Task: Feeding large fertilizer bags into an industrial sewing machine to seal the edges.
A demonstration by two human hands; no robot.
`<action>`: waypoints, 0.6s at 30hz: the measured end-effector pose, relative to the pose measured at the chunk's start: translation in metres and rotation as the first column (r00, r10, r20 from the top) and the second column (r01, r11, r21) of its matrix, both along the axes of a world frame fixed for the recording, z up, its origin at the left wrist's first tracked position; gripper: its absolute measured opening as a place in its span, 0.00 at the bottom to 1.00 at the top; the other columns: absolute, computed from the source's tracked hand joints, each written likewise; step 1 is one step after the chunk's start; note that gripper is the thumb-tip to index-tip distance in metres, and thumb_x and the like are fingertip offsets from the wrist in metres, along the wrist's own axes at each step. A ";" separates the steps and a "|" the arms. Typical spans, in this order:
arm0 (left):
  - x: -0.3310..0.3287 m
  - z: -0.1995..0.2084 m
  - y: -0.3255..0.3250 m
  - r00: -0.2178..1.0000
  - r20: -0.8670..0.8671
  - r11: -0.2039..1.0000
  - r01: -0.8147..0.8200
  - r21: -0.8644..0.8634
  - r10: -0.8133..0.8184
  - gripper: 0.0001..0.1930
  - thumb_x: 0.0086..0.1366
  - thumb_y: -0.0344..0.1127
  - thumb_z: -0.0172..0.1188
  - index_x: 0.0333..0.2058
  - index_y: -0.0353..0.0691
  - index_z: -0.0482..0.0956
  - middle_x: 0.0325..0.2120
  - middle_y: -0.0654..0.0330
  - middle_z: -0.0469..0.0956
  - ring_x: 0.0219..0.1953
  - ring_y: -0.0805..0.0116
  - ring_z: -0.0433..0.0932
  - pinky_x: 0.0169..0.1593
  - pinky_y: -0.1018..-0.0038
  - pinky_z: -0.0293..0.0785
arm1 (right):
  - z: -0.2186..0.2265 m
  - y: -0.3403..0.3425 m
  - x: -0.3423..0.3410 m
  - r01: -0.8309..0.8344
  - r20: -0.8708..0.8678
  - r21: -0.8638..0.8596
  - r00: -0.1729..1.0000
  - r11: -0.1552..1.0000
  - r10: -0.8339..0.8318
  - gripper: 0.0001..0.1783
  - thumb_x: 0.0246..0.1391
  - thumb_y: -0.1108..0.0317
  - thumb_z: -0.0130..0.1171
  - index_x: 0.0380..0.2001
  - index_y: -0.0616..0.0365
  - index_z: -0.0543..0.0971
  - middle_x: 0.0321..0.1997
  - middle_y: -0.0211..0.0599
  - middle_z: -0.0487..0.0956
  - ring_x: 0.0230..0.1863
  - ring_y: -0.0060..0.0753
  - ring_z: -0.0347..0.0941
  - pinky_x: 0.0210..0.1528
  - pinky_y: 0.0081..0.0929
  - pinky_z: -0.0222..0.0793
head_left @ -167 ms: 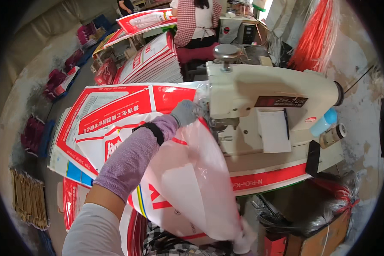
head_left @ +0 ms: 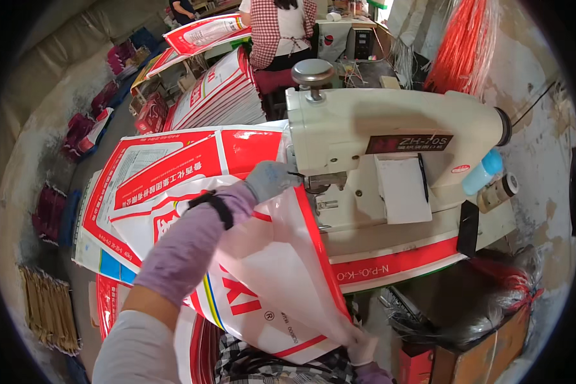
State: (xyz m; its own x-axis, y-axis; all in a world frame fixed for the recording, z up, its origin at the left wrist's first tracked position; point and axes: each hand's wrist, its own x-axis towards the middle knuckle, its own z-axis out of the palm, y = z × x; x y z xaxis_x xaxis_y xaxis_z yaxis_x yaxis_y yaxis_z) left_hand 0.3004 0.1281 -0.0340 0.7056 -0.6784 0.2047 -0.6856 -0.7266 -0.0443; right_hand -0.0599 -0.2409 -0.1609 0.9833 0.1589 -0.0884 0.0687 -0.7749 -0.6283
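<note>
A white and red printed plastic sack (head_left: 301, 262) stretches across my front, its red-bordered edge running from beside the sewing machine down toward my lap. My left hand (head_left: 269, 182), in a grey glove, is closed on the sack's upper corner, close to the needle area of the cream sewing machine (head_left: 345, 121). At the lower right, my right hand (head_left: 363, 349), in a pale glove and slightly blurred, grips the lower corner of the same edge. Beneath the sack and to its left lie more printed sacks (head_left: 166, 168).
Behind the machine stands a thick sack stack (head_left: 217, 93), with a co-worker in a checked apron (head_left: 266, 38) beyond it. Red strands (head_left: 457, 51) hang at the right. A light blue bottle (head_left: 484, 173) and a thread spool (head_left: 498, 192) sit by the machine; below is a wooden box (head_left: 480, 358).
The sack's near edge has gone from slack and billowing to a straighter line between my hands. My right hand has risen slightly. The view has shifted a little.
</note>
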 end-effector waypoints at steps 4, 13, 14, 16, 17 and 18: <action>-0.002 0.011 0.008 0.815 -0.511 0.960 -0.270 0.079 0.271 0.11 0.56 0.36 0.59 0.38 0.53 0.84 0.28 0.61 0.81 0.30 0.59 0.79 0.32 0.66 0.74 | 0.039 0.004 -0.012 0.395 -0.545 0.593 0.838 0.701 -0.011 0.20 0.54 0.74 0.55 0.50 0.66 0.79 0.37 0.38 0.83 0.30 0.21 0.76 0.33 0.26 0.74; -0.150 0.064 -0.013 0.900 -0.038 0.809 0.409 0.423 -0.435 0.32 0.63 0.52 0.59 0.62 0.43 0.65 0.58 0.50 0.67 0.60 0.50 0.66 0.58 0.57 0.67 | 0.097 0.127 0.107 0.003 0.051 0.509 0.998 0.861 -0.033 0.27 0.55 0.77 0.45 0.59 0.55 0.72 0.34 0.60 0.77 0.27 0.50 0.76 0.33 0.33 0.71; -0.147 0.089 -0.002 0.952 -0.205 0.844 0.297 0.446 -0.227 0.35 0.58 0.51 0.62 0.62 0.45 0.65 0.57 0.51 0.68 0.61 0.50 0.66 0.59 0.57 0.65 | 0.091 0.141 0.125 -0.004 0.037 0.639 0.999 0.769 -0.025 0.27 0.58 0.74 0.45 0.62 0.54 0.69 0.40 0.61 0.77 0.33 0.52 0.77 0.36 0.34 0.72; -0.128 0.116 0.024 0.835 -0.517 0.863 0.111 0.493 0.188 0.42 0.48 0.49 0.68 0.63 0.49 0.66 0.57 0.52 0.71 0.62 0.52 0.65 0.60 0.55 0.61 | 0.094 0.153 0.165 0.021 -0.014 0.314 1.000 0.949 -0.017 0.26 0.61 0.72 0.44 0.64 0.53 0.67 0.26 0.47 0.80 0.26 0.38 0.79 0.32 0.33 0.73; -0.118 0.124 0.041 0.687 -0.633 0.849 0.043 0.527 0.358 0.46 0.43 0.49 0.72 0.64 0.50 0.66 0.56 0.53 0.72 0.63 0.52 0.64 0.61 0.54 0.59 | 0.080 0.157 0.181 0.146 -0.120 0.586 0.988 0.797 -0.093 0.25 0.63 0.69 0.44 0.64 0.52 0.66 0.19 0.39 0.78 0.21 0.30 0.77 0.29 0.31 0.74; -0.108 0.069 0.153 0.945 -0.036 0.627 -0.186 0.757 0.324 0.23 0.50 0.42 0.65 0.47 0.49 0.80 0.41 0.58 0.81 0.49 0.55 0.75 0.55 0.59 0.63 | 0.096 0.183 0.190 0.057 -0.098 0.733 0.995 0.678 0.023 0.25 0.65 0.68 0.42 0.65 0.52 0.65 0.17 0.40 0.77 0.19 0.27 0.76 0.28 0.29 0.74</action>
State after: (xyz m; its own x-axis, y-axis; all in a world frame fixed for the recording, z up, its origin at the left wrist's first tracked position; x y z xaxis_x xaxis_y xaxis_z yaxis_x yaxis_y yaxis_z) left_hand 0.1925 0.2808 0.0351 0.8479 -0.3416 -0.4054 -0.5251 -0.6463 -0.5538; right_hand 0.1300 -0.0576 -0.0649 0.9801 0.1949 -0.0390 -0.0274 -0.0617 -0.9977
